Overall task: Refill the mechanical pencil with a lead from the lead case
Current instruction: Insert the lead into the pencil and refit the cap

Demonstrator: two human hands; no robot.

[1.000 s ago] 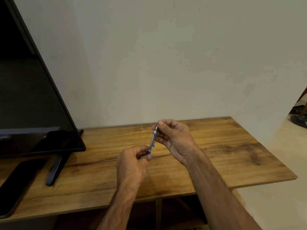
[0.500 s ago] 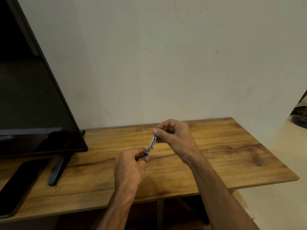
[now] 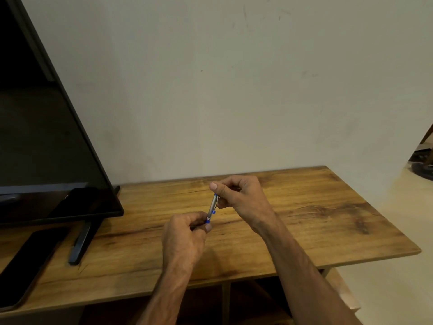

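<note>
A silver mechanical pencil point(image 3: 212, 207) with blue trim is held tilted above the wooden table point(image 3: 316, 221), between both hands. My left hand point(image 3: 185, 240) grips its lower end, which is hidden in the fingers. My right hand point(image 3: 239, 195) pinches the upper end between thumb and forefinger, covering the top. I see no lead case, and no loose lead can be made out.
A black TV screen point(image 3: 46, 137) stands at the left on a dark foot point(image 3: 82, 242). A black phone point(image 3: 25, 266) lies flat at the table's front left. A plain wall is behind; the table's right edge drops to a pale floor point(image 3: 398, 289).
My right thumb and forefinger have closed over the pencil's top, whose tip showed before. Both hands and the pencil sit slightly lower.
</note>
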